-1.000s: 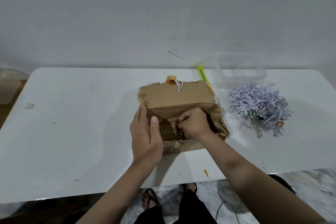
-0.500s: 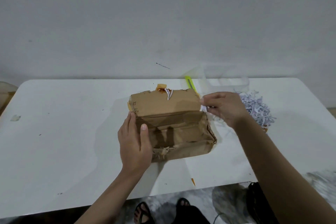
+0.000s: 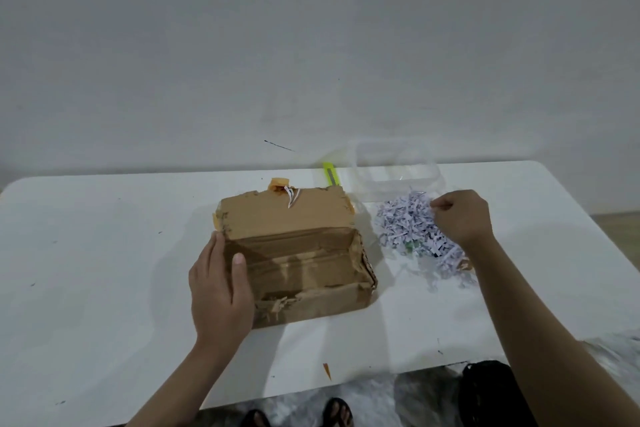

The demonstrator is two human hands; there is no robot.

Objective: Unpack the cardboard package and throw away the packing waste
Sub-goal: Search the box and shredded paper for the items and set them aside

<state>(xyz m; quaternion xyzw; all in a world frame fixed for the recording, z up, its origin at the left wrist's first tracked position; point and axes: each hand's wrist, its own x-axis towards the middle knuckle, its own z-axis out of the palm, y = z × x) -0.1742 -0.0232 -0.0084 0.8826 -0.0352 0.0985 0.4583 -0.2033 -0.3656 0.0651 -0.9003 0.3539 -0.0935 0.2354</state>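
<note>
From where I sit, the worn brown cardboard box (image 3: pixel 298 263) lies open in the middle of the white table (image 3: pixel 104 253), its torn lid flap folded back toward the wall, and as far as I can see its inside is bare cardboard. My left hand (image 3: pixel 221 291) rests on the box's left end with straight fingers along the outer wall and the thumb laid over the rim, steadying it rather than squeezing. My right hand (image 3: pixel 462 215) sits on the heap of pale lilac shredded paper filling (image 3: pixel 412 229) just to the right of the box, its fingers curled; they look to be pinching a few strips, though the fingertips are partly turned away from me. I judge the shreds to be very light, soft and springy, so they will scatter and cling unless I gather them from underneath in a cupped bundle, pressed together from both sides. The box looks light too, and limp at its crushed right corner and frayed front edge, so I would take it by the sounder left wall. A clear plastic container (image 3: pixel 398 166) stands behind the heap, and a yellow-green utility knife (image 3: pixel 331 174) lies beside it near the wall.
</note>
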